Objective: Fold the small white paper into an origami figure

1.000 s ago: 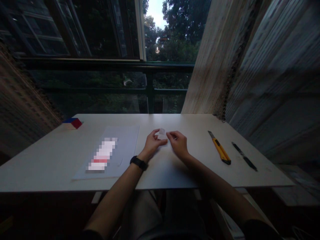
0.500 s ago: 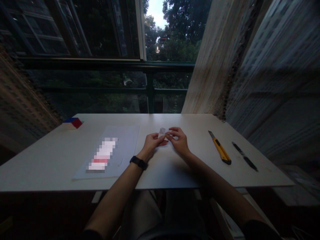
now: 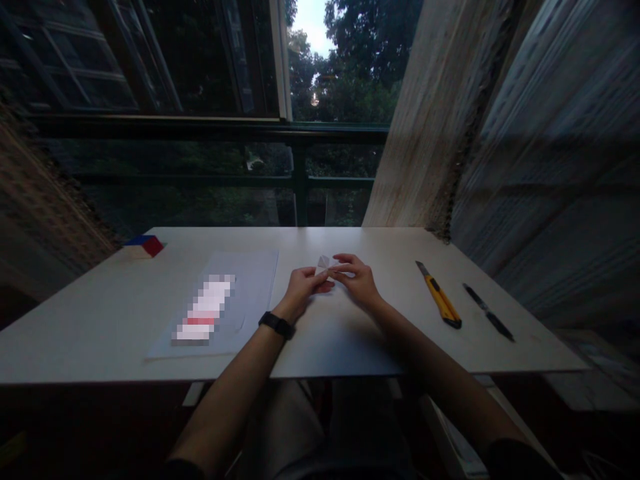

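A small folded piece of white paper (image 3: pixel 323 262) is held between my two hands, just above the middle of the table. My left hand (image 3: pixel 304 283), with a dark band on its wrist, grips the paper's left and lower side, thumb on top. My right hand (image 3: pixel 359 280) pinches the paper's right edge between thumb and fingertips, its other fingers raised a little. The fingers hide part of the paper, so its full shape cannot be made out.
On the white table (image 3: pixel 345 347), paper sheets (image 3: pixel 260 280) lie left under a blurred-out item (image 3: pixel 205 310). A red, blue and white cube (image 3: pixel 145 246) sits far left. To the right are a yellow box cutter (image 3: pixel 440 297), blade extended, and a black pen (image 3: pixel 489 313).
Almost nothing differs. The fingers of my right hand have shifted slightly at the paper's edge, while my left hand keeps its hold.
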### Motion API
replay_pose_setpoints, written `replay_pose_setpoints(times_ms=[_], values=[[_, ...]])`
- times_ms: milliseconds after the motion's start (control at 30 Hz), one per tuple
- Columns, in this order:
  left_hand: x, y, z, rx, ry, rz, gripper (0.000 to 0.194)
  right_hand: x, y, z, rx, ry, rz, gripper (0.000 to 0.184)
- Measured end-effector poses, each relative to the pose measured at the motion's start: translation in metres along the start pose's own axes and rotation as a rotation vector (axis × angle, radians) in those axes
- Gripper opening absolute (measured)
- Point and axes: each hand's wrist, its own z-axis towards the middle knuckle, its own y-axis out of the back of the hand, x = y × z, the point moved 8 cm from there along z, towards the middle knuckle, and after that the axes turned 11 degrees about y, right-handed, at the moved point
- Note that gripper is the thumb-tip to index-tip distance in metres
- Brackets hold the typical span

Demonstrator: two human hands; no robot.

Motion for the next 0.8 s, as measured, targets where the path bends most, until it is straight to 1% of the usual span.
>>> replay_pose_setpoints(times_ms=[167, 300, 367, 500, 600, 700, 800], values=[[0.001, 0.001, 0.003, -0.007, -0.001, -0.001, 0.021, 0.005, 0.003, 0.002, 0.020, 0.063, -0.031, 0.007], [0.002, 0.002, 0.004, -0.020, -0.003, 0.005, 0.024, 0.003, 0.002, 0.003, 0.048, 0.044, 0.008, 0.006], [0.002, 0.002, 0.004, -0.025, -0.007, 0.009, 0.025, 0.002, 0.002, 0.003, 0.062, 0.026, 0.020, 0.009], [0.000, 0.002, 0.004, -0.023, -0.035, 0.019, 0.028, -0.002, 0.001, 0.003, 0.080, -0.037, 0.096, 0.018], [-0.001, 0.001, 0.003, -0.020, -0.054, 0.039, 0.033, -0.010, 0.001, 0.001, 0.049, -0.126, 0.180, 0.026], [-0.002, 0.000, 0.002, -0.021, -0.060, 0.054, 0.036, -0.018, 0.000, -0.002, 0.016, -0.207, 0.215, 0.024], [-0.003, 0.000, 0.000, -0.033, -0.074, 0.066, 0.036, -0.020, -0.002, -0.004, 0.000, -0.242, 0.241, 0.021]])
